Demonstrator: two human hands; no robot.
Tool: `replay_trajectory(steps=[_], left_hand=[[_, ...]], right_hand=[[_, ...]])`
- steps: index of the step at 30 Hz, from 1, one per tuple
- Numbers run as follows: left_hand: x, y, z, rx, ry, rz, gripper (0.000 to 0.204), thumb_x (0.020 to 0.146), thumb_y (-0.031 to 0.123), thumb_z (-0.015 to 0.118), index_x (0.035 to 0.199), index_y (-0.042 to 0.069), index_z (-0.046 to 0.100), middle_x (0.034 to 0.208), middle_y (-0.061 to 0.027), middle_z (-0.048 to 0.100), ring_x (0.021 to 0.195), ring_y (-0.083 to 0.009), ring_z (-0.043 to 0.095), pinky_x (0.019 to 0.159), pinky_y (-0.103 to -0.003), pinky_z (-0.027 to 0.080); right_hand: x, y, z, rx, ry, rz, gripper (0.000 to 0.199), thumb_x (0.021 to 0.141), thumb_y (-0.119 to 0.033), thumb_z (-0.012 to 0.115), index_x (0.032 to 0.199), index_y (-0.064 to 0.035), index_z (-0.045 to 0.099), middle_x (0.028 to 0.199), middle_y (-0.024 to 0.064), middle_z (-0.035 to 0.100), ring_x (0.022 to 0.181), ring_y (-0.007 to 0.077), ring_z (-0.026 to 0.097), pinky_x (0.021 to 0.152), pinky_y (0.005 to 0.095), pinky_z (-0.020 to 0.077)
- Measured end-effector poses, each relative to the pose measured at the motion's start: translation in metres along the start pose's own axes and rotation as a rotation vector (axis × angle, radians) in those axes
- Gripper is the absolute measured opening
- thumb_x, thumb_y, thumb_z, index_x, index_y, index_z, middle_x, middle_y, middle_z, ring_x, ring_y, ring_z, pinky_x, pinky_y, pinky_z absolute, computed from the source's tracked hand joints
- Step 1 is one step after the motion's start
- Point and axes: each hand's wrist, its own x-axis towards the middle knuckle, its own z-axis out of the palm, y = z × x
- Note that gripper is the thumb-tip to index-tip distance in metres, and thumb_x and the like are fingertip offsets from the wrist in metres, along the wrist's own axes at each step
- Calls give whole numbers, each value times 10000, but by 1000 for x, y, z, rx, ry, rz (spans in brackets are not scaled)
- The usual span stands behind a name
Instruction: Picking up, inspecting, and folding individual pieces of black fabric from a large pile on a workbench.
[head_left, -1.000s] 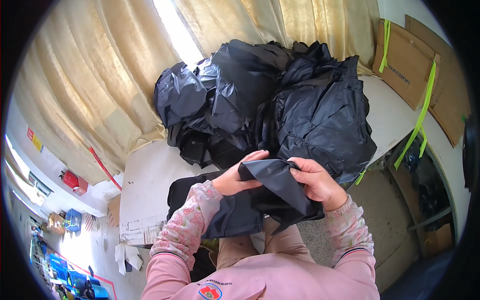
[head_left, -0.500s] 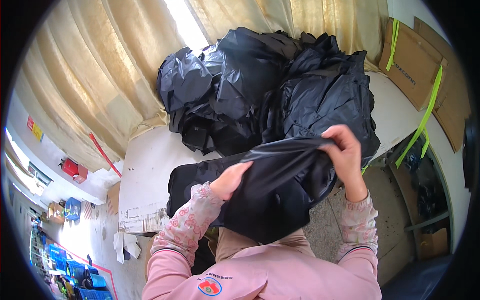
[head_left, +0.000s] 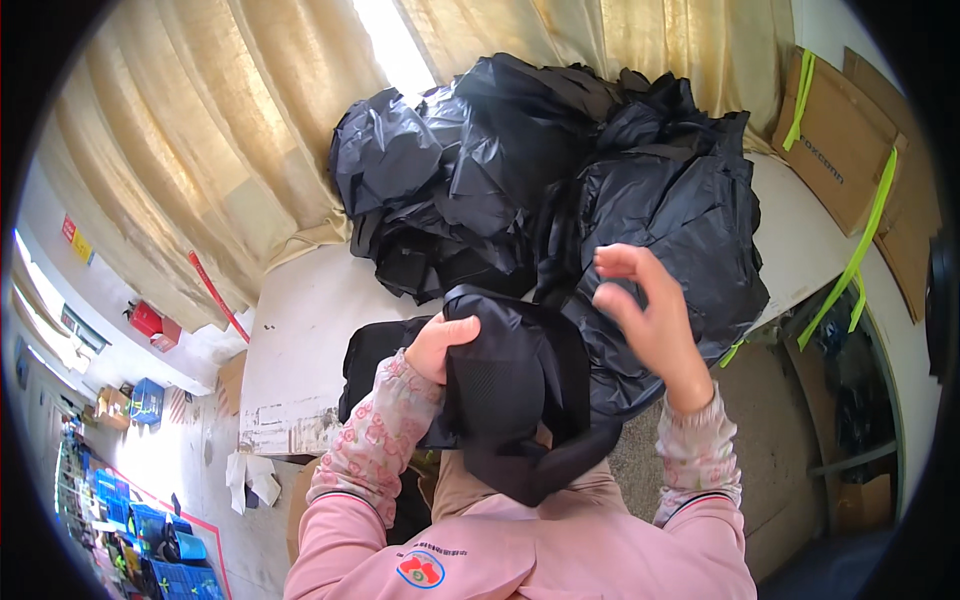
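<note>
- Two hands at work over the lap, both in pink sleeves with floral cuffs; wearer seated or standing close against the white table (head_left: 300,340).
- Left hand (head_left: 440,345): fingers curled shut on the upper edge of a black fabric piece (head_left: 510,400), pinching it at the top so the rest hangs free toward the lap. Grip at the edge, presumably to let the cloth drape and open out.
- Black fabric piece: draped between the forearms, lower end bunched above the pink top; its upper part touches the pile behind it. A mesh-like patch shows on its face.
- Right hand (head_left: 645,315): raised, fingers loosely spread, holding nothing; it hovers just beside the fabric and in front of the bags, apart from both as far as can be told.
- Beyond the hands: pile of black plastic bags (head_left: 560,180) heaped on the table, within easy reach.
- Far right: flat cardboard boxes (head_left: 840,140) with green straps leaning against the wall.
- Far back: beige curtain (head_left: 230,120) behind the table, daylight at its gap.
- Far left: floor with blue crates (head_left: 135,520), well apart.
</note>
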Motion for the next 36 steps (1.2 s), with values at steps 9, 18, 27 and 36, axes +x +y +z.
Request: replay_trajectory(steps=[9, 18, 27, 36], left_hand=[[-2, 7, 28, 31, 28, 28, 481, 919, 307, 637, 1281, 15, 516, 1192, -74, 622, 1079, -170, 602, 945, -335, 481], [-21, 31, 13, -9, 255, 239, 272, 988, 244, 515, 1073, 2, 606, 1038, -124, 680, 944, -239, 671, 854, -364, 535], [-20, 50, -12, -34, 484, 149, 408, 973, 419, 510, 972, 41, 664, 944, -98, 702, 849, -218, 674, 800, -337, 538], [-13, 36, -16, -87, 442, 83, 432, 979, 383, 463, 989, 1, 665, 949, -125, 702, 862, -258, 680, 829, -368, 540]], right_hand=[[-13, -18, 29, -217, -26, -276, 355, 747, -14, 733, 1077, -44, 606, 896, 134, 590, 801, 319, 609, 686, 344, 497], [-15, -15, 24, 80, -387, 76, 375, 779, -55, 761, 1121, -7, 616, 915, 99, 687, 819, 122, 650, 723, 250, 496], [-12, 17, -7, 482, -526, 427, 145, 889, -101, 660, 967, 21, 651, 868, -18, 650, 772, 44, 572, 707, 202, 464], [-7, 18, 5, -389, -155, -11, 186, 851, -161, 678, 982, -33, 647, 884, 94, 655, 797, 222, 622, 712, 298, 479]])
